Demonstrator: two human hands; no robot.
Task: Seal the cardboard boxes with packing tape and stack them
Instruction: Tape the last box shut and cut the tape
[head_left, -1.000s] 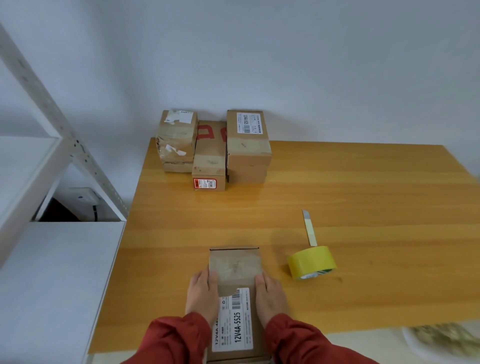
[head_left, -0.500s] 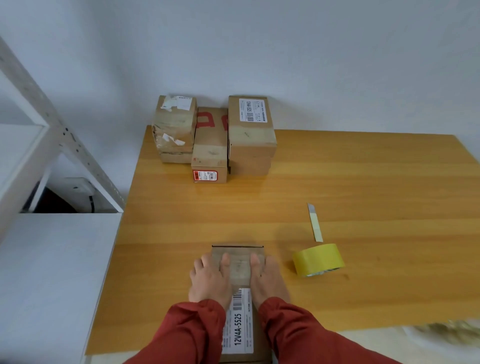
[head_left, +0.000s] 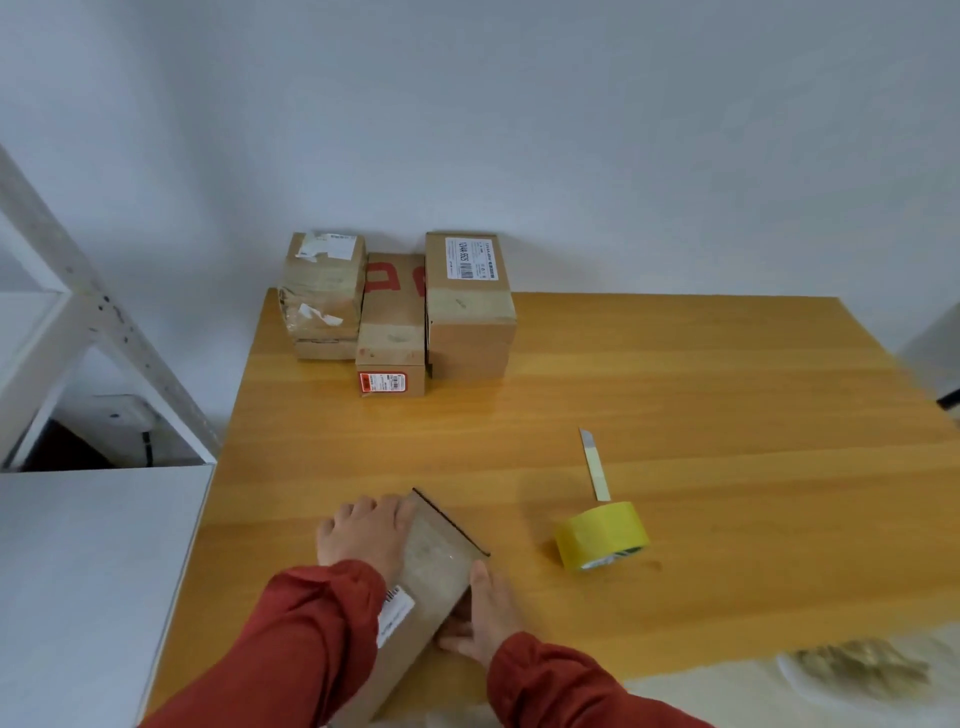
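A long cardboard box (head_left: 431, 577) with a white barcode label lies near the front edge of the wooden table (head_left: 675, 395), turned at an angle. My left hand (head_left: 366, 535) grips its far left corner. My right hand (head_left: 485, 618) holds its right side, thumb on top, fingers under the edge. A yellow roll of packing tape (head_left: 602, 535) stands to the right of the box, apart from both hands. A small utility knife (head_left: 594, 464) lies just beyond the roll. Three groups of taped boxes (head_left: 400, 312) stand against the wall at the back left.
A white shelving unit with a slanted brace (head_left: 98, 322) and a white surface (head_left: 88, 571) border the table's left side. A pale object (head_left: 862, 665) lies on the floor at the bottom right, blurred.
The box was lying straight with both hands pressing on its taped top. Now it is rotated clockwise, the left hand at its far corner and the right hand at its side.
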